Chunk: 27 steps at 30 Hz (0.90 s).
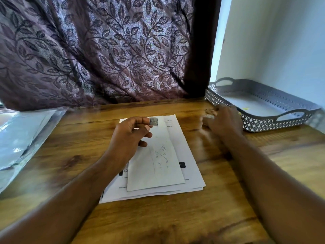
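Wood-grain counter (175, 217) is seen from above, backed by a purple curtain (105, 50) with a leafy vine pattern and, off to the right, a plain pale wall (281, 41).

So, the main bit: a small grey square piece (154, 121) is pinched between the thumb and forefinger of the left hand (128, 136). It's held up just above the far end of the papers, roughly mid-counter. It looks flat and silvery-grey, with a paler edge and some kind of darker pattern on its face. Honestly it's too small for that pattern to be made out.

Underneath, a folded white sheet (154, 166) is laid on top of a stack of printed pages (191, 171). The stack is fanned out a little, so the edges are stepped. Some handwriting in pen is scrawled across the folded sheet, along with a long curved line. It looks like digits and scribbles, but nothing can be read for sure. Printed lines and a black bar (182, 164) can be spotted on the pages below, though that text is too tiny to be read as well.

The right hand (226, 120) is blurred, down by the counter right beside a grey perforated tray (260, 128) with cut-out handles. Whether anything is gripped there can't be told. The two hands are kept well apart.

A clear plastic sleeve (21, 134) with papers inside is parked at the left edge.
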Available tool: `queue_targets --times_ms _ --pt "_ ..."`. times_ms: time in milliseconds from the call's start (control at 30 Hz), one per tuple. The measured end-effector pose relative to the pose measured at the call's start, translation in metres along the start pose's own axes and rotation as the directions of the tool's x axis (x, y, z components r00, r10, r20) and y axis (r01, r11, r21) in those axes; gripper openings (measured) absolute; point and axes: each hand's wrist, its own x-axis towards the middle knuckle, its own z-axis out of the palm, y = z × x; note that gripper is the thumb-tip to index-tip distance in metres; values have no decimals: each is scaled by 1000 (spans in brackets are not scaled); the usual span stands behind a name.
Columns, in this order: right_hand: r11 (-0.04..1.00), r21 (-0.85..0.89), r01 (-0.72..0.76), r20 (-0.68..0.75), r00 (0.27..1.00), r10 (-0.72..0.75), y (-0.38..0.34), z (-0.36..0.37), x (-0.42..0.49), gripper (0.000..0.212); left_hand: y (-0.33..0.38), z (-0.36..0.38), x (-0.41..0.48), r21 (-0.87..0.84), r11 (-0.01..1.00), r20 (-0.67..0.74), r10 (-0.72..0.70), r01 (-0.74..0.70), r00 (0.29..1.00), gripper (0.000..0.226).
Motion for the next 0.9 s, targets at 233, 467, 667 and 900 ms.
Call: queue_targets --times_ms 233,467,667,900 --pt "752 610 251 118 910 -399 -73 -7 -51 24 2 1 0 10 1000 22 9 -10 1000 17" --pt "716 585 380 96 845 -526 -77 12 -58 19 4 1 -1 52 998 51 37 -40 998 17" --pt "740 572 354 108 862 -496 -80 13 -61 13 5 1 -3 18 999 94 32 -34 995 17" --pt "760 609 226 181 894 -411 -77 11 -54 16 4 1 -2 -21 1000 91 -5 7 996 20"
